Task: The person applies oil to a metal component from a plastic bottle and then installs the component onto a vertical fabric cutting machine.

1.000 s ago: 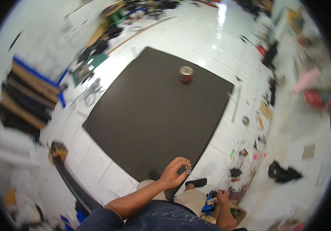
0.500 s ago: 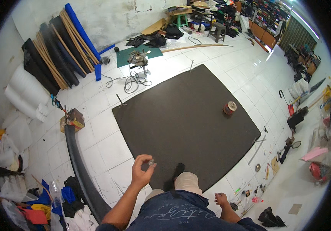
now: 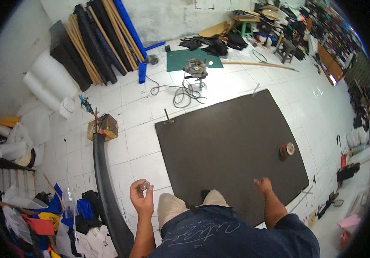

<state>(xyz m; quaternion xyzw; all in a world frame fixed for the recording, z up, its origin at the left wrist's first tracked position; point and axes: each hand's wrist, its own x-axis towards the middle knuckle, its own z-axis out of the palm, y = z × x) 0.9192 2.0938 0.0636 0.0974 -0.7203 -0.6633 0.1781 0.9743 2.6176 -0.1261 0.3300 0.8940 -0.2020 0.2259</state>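
Observation:
My left hand (image 3: 140, 197) is closed around a small, round, shiny thing (image 3: 145, 185), clear or metallic, pinched between thumb and fingers; its kind is too small to make out. It is held above the white tiles, left of a large dark sheet (image 3: 223, 150) lying flat on the floor. My right hand (image 3: 263, 186) is over the right part of that sheet, its fingers smeared by motion. A reel-like spool (image 3: 287, 149) with a pale top and reddish side sits near the sheet's right edge. Thin metal rods (image 3: 166, 115) stand or lie at the sheet's corners.
A long black padded strip (image 3: 103, 185) curves along the left from a cardboard box (image 3: 104, 127). Beyond the sheet, a corded machine (image 3: 195, 68) stands by a green mat (image 3: 176, 60). Rolls of material (image 3: 99, 43) lean on the wall; cloth piles (image 3: 43, 225) lie lower left.
My view has swung left and my body now stands farther right along the sheet's near edge. My right hand has risen over the sheet; the left still holds the small round thing.

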